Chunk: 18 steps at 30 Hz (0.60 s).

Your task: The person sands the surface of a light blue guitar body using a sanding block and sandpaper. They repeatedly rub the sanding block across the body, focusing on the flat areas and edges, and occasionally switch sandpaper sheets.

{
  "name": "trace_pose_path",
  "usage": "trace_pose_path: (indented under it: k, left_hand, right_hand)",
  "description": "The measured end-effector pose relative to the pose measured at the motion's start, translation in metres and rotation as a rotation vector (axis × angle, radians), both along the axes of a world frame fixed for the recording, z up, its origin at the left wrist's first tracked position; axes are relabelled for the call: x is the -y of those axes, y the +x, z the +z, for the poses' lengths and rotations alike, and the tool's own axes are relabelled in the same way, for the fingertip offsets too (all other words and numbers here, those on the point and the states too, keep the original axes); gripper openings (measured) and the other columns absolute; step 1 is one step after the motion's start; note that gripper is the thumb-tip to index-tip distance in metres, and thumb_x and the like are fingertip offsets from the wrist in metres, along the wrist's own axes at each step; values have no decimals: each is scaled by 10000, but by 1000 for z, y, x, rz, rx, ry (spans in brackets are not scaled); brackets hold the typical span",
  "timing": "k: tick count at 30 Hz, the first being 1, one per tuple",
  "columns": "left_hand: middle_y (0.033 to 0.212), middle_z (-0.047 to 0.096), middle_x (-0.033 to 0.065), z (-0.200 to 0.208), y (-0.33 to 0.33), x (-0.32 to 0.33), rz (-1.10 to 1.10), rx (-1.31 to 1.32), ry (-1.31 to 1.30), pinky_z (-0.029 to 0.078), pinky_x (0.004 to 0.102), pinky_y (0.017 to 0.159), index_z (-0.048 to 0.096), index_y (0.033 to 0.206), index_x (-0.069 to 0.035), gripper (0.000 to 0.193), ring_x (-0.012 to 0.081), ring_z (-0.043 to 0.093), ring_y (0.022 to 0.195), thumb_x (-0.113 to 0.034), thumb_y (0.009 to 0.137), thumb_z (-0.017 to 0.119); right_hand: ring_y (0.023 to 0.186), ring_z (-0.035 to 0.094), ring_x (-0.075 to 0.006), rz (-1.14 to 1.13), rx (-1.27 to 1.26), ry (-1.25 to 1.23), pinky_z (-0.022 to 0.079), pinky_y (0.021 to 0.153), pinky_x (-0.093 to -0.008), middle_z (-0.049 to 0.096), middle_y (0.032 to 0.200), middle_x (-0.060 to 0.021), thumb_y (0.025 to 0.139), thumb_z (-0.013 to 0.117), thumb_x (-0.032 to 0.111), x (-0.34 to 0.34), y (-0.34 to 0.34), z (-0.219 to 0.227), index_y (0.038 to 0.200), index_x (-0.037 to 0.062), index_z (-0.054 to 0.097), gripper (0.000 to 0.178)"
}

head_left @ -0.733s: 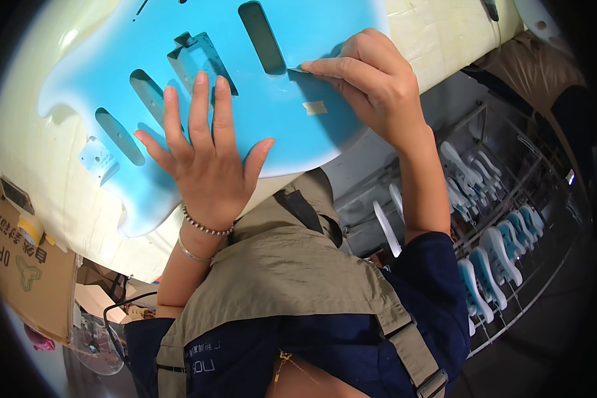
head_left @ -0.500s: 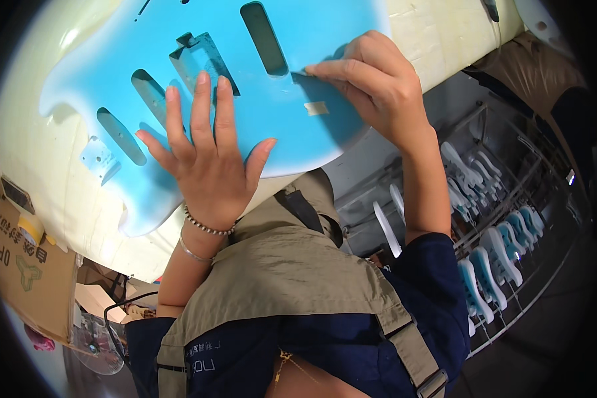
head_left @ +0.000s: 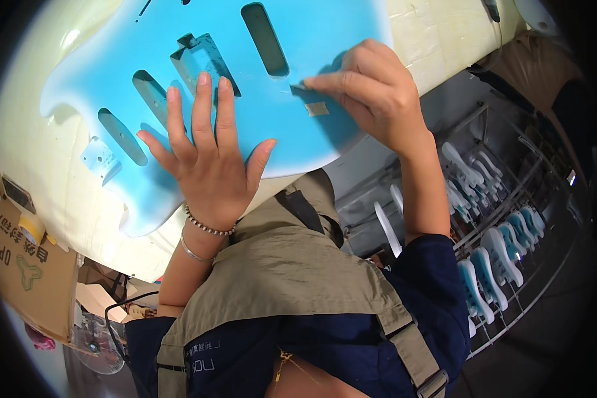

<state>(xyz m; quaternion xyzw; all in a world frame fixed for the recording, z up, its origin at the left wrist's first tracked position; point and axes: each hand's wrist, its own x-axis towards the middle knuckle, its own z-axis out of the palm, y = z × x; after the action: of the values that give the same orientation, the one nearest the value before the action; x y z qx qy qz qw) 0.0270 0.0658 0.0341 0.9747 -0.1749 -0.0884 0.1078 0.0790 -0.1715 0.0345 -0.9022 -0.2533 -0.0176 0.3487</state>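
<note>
A light-blue electric guitar body (head_left: 265, 126) with white-fading edges lies flat on the table, its routed cavities facing up. My left hand (head_left: 212, 156) rests on it with fingers spread, beside the rectangular cavity (head_left: 205, 60). In my right hand (head_left: 378, 93), thumb and fingers pinch a small dark grey piece of sandpaper (head_left: 298, 87). It touches the blue surface just past the near end of a long slot (head_left: 265, 40). Close by, a short strip of beige masking tape (head_left: 317, 109) sticks to the body.
The pale table (head_left: 26, 146) spreads around the guitar body. At the right, a metal rack (head_left: 511, 298) carries several blue and white guitar bodies. A cardboard box (head_left: 30, 272) and a yellow tape roll (head_left: 32, 229) are at the left. A person's legs (head_left: 521, 73) show at the far right.
My right hand has moved slightly toward me and to the left, with the sandpaper still pinched. My left hand stays in place on the guitar body.
</note>
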Motion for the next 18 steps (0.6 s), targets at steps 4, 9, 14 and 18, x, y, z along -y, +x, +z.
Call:
trace_pose_path:
  k: [4,9,14,18]
  left_hand:
    - [1526,309,98,1,0,0,-3,-6,1,39,670,1080,372,1450,-30,765,372,197,1415,-562,913,485]
    - [1529,305,107,0,-1,0,-4,1,1,43,671,1077,364,1452,-23,770,387,199,1412,-558,913,488]
    - [1534,301,109,3,3,0,-1,-34,-10,72,672,1073,358,1460,-36,783,405,226,1405,-561,899,505]
    - [1545,267,151,-6,-9,1,-116,35,-107,69,696,1058,359,1473,-92,756,418,216,1411,-542,890,532]
  right_hand:
    - [662,496,-218,-56,96,16,403,567,-333,472,681,-20,599,710,41,-7,1,-11,839,112,724,251]
    - [652,494,-212,-28,35,8,399,565,-331,471,674,-16,595,700,45,-10,-5,-3,844,116,723,260]
    - [661,508,-203,-77,97,-24,399,559,-326,480,663,-18,619,721,50,-12,-9,-9,838,120,730,230]
    - [715,572,-159,-331,-135,210,459,629,-287,613,780,-20,730,736,27,-2,-33,5,888,93,733,171]
